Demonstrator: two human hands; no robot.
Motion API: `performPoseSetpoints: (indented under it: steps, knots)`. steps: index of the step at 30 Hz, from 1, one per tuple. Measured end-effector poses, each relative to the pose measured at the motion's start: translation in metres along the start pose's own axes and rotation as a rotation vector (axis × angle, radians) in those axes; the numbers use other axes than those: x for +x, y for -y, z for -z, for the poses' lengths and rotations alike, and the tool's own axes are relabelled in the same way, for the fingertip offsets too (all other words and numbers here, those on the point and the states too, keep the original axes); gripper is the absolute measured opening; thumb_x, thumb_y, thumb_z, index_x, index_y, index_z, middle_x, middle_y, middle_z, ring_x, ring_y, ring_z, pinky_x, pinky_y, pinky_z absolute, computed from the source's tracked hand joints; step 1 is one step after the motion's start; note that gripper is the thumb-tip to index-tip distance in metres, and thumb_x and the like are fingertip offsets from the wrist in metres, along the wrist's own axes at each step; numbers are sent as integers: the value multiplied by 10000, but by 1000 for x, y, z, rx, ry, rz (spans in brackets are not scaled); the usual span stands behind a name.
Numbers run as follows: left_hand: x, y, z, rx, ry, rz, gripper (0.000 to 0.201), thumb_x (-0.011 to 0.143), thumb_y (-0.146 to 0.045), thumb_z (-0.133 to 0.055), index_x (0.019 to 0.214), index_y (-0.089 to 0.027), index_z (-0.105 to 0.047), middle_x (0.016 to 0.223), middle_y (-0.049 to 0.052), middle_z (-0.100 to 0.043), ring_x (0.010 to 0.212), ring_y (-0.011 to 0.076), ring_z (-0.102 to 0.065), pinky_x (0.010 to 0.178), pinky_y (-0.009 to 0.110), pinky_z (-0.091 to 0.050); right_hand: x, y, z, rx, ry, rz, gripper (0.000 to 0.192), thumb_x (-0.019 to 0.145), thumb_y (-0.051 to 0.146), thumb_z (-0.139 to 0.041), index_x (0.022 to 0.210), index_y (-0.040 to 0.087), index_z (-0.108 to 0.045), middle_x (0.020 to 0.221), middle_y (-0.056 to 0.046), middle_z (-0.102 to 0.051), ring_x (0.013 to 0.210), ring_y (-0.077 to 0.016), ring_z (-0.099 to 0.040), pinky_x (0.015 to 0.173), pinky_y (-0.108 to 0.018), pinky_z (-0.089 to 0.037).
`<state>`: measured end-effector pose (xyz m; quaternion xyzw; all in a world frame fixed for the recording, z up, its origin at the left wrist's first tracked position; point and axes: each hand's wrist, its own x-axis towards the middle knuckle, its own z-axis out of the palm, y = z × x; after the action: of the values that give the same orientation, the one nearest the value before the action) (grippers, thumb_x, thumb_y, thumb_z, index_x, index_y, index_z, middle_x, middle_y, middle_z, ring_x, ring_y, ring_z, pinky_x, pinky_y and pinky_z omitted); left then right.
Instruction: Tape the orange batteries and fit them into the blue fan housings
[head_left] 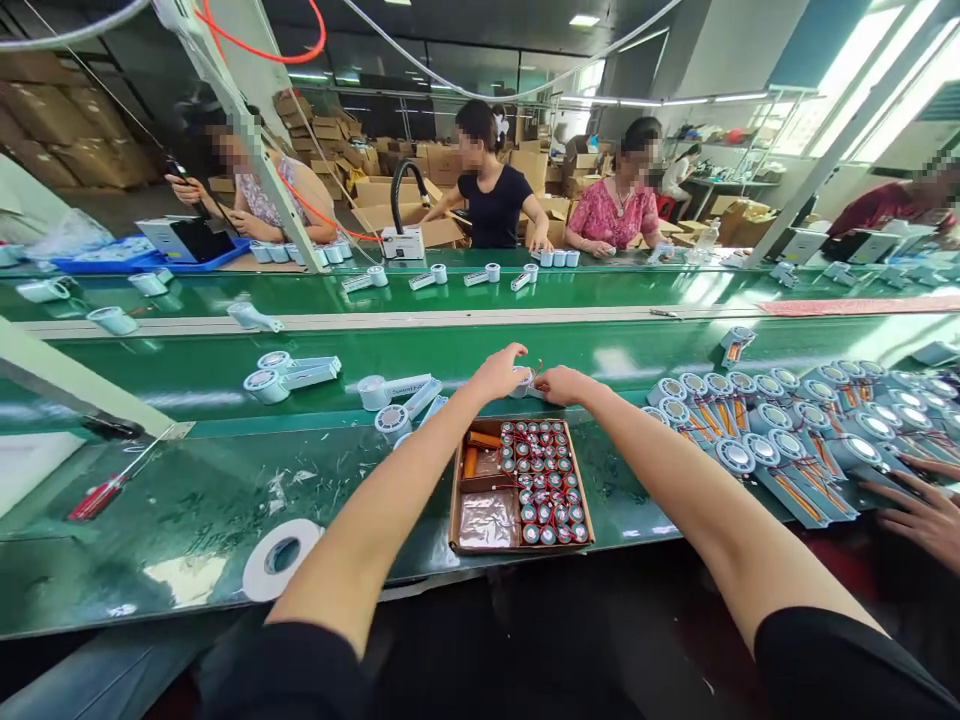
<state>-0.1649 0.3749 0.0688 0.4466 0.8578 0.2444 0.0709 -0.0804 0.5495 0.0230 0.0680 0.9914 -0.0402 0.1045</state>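
Observation:
Both my arms reach forward over a cardboard box (455, 500) of several small round parts with red wires. My left hand (499, 371) and my right hand (564, 384) meet just beyond the box and together hold a small white handheld fan part (524, 380) with thin wires at the edge of the green conveyor belt (450, 350). Most of that part is hidden by my fingers. Finished white fans (390, 392) lie on the belt to the left of my hands.
A roll of white tape (274, 560) and a red-handled screwdriver (101, 495) lie on the green bench at left. Several open fan bodies (765, 440) are packed at right, where another person's hand (926, 515) rests. Three people work across the belt.

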Motion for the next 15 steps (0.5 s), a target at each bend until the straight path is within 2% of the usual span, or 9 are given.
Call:
performPoseSetpoints:
  steps: [2,3,4,5,8,9,11,13,15]
  knots:
    - [-63,27,17,-19,-125,-13,394,994,-365,-554,1369,-250,-573,1405,42,-657,1303,194,-611,1148,332,-467,-3,-10,-4,43,-94,-15,287,1045,332,-633,1284,184,-685,1244,-103,-704,1134,-251,-670,1011,-449,-535]
    - [-103,47,24,-22,-202,9,367,1012,-397,-488,1336,-258,-591,1376,44,-676,1272,210,-635,1133,365,-487,-5,-14,-7,67,-149,-33,292,1042,280,-615,1314,191,-676,1273,-109,-698,1164,-254,-660,1026,-436,-522]
    - [-145,73,29,-37,-357,68,339,998,-456,-486,1247,-286,-641,1277,31,-726,1171,229,-690,1074,389,-535,-8,-18,-9,92,-202,-51,311,1028,233,-609,1330,195,-675,1296,-114,-693,1194,-255,-647,1045,-418,-506]
    - [-188,103,33,-1,-457,138,330,970,-511,-515,1190,-319,-670,1219,18,-749,1118,255,-711,1027,417,-562,-11,-22,-11,116,-253,-65,334,1003,202,-618,1331,194,-680,1319,-121,-686,1229,-257,-630,1070,-399,-485]
    - [-301,194,38,218,-509,204,366,819,-612,-626,1067,-366,-735,1191,26,-769,1165,370,-690,1087,557,-511,-27,-27,-13,176,-404,-87,380,946,190,-654,1322,152,-697,1446,-168,-601,1369,-289,-525,1177,-415,-391]
    - [-331,216,38,252,-451,212,397,803,-614,-630,1114,-389,-733,1208,19,-767,1166,375,-691,1089,562,-509,-36,-25,-14,194,-449,-88,387,946,196,-645,1325,133,-694,1486,-186,-560,1406,-306,-484,1203,-451,-362]
    - [-377,233,37,268,-316,236,491,813,-609,-597,1246,-403,-705,1317,19,-725,1216,362,-675,1099,542,-512,-60,-14,-16,234,-516,-74,387,966,202,-587,1333,120,-681,1503,-199,-535,1419,-323,-464,1208,-518,-352]
    - [-402,223,38,259,-161,269,597,822,-617,-595,1366,-377,-652,1478,34,-620,1349,351,-593,1141,523,-487,-90,5,-22,343,-590,11,380,975,227,-564,1332,155,-674,1441,-167,-593,1361,-316,-526,1161,-537,-418]
    - [-408,205,40,267,-74,293,723,790,-642,-654,1444,-341,-597,1615,57,-467,1469,364,-467,1185,538,-439,-123,27,-31,594,-709,165,356,963,307,-623,1304,225,-687,1378,-106,-643,1297,-305,-583,1089,-513,-499]
